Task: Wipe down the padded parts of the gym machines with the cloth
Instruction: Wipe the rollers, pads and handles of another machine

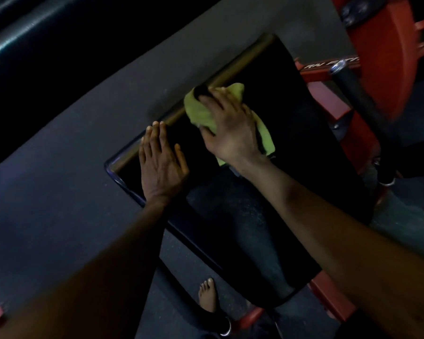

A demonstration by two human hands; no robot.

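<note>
While the left hand [160, 167] lies flat on the black seat pad [291, 148] with its fingers straight and close together, holding nothing, the right hand [230, 128] presses a yellow-green cloth [201, 113] down onto the same pad. The right hand's fingers are spread and only lightly arched over the bunched cloth, with the thumb lying along its near left edge; they push on it rather than close round it, and the fingertips are blurred and in shadow. The cloth sits on the far left part of the pad, right against the edge where a brownish strip of light runs along the rim, and part of it spills out from under the palm toward the right. The left hand rests just to the left of the cloth and nearer, its fingertips reaching the same lit edge, apart from the right hand. The pad is a dark, glossy, roughly rectangular slab, tilted in the view. A red machine frame [389, 45] stands at the far right, and a black handle grip [357, 86] with a shiny metal end crosses in front of it. A bare foot [207, 294] stands on the dark grey floor [59, 155] beside the pad's near left edge.
</note>
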